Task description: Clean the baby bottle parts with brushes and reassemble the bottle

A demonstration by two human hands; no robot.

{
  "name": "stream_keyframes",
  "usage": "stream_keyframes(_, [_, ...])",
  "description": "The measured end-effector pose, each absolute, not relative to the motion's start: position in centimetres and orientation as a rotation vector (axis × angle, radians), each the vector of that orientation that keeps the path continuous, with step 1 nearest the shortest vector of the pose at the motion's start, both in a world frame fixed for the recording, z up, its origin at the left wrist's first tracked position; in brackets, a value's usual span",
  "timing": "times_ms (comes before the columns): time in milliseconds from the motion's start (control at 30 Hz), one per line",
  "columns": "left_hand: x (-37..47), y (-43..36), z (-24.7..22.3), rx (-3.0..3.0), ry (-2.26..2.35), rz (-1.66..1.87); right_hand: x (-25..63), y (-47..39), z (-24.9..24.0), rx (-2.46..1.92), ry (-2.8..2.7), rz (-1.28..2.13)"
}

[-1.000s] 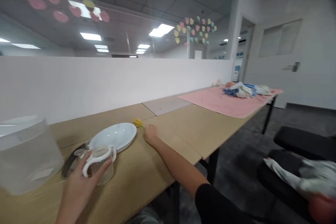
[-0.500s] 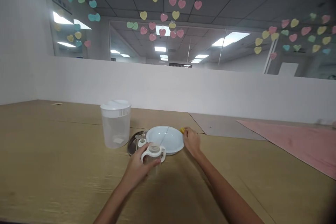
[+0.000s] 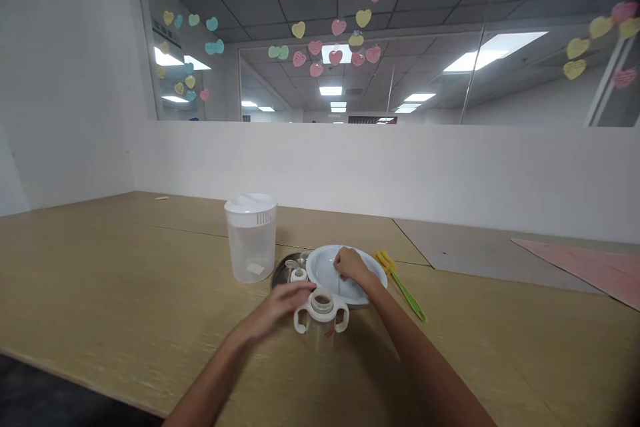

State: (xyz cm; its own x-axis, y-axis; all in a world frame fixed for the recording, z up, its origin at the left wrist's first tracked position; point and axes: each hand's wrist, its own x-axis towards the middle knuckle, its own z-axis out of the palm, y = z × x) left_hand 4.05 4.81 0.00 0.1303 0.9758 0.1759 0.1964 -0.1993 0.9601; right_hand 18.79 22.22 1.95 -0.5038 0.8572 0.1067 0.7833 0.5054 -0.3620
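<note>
A clear bottle with a white two-handled collar (image 3: 321, 321) stands upright and uncapped on the table. My left hand (image 3: 280, 305) is beside its upper left, fingers stretched out, holding nothing. Over the white bowl (image 3: 320, 267) is my right hand (image 3: 351, 263), its fingers closed on something I cannot make out, perhaps a thin clear stick below them. Left of the bowl, a metal tray (image 3: 278, 275) holds small white and clear parts (image 3: 299, 274). A brush (image 3: 407, 293) with yellow bristles and a green handle lies right of the bowl.
A tall translucent bucket with a white lid (image 3: 251, 240) stands behind and left of the tray. A grey sheet (image 3: 470, 257) and a pink sheet (image 3: 590, 267) cover the back right of the table. A white wall (image 3: 350, 170) rises behind.
My left hand has let go of the bottle, which now stands on the table. My right hand has moved from the brush at the bowl's right to over the bowl. The view has turned right.
</note>
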Motion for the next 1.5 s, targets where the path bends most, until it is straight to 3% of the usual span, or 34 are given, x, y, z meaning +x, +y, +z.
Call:
stream_keyframes(100, [1.9,7.4,0.3,1.637,1.722,1.206,18.9,22.3,3.2,-1.329,-2.381,0.459])
stream_keyframes(200, [1.4,10.2,-0.2,1.924,2.218,0.801,19.2,22.0,4.8,-1.255,-2.277,0.495])
stream_keyframes(533, [1.6,11.6,-2.5,1.941,2.497,0.614,20.6,17.0,9.6,-1.017,-2.087,0.473])
stream_keyframes(767, [0.5,10.7,-2.5,1.939,2.454,0.640,21.3,12.8,11.9,-0.824,-2.043,0.766])
stream_keyframes(967, [0.5,10.4,-1.6,1.846,2.471,0.725,21.6,10.4,13.2,-0.730,-2.046,0.775])
stream_keyframes(1100, [2.1,9.6,-0.6,1.925,2.523,1.011,22.3,10.6,13.4,-0.735,-2.045,0.779])
stream_keyframes(1300, [4.8,9.1,-0.5,2.283,1.912,1.698,23.4,11.4,13.5,-0.674,-2.017,0.955])
stream_keyframes(1500, [5.5,9.6,-1.0,2.189,1.576,1.686,23.7,11.5,13.6,-0.692,-2.014,0.967])
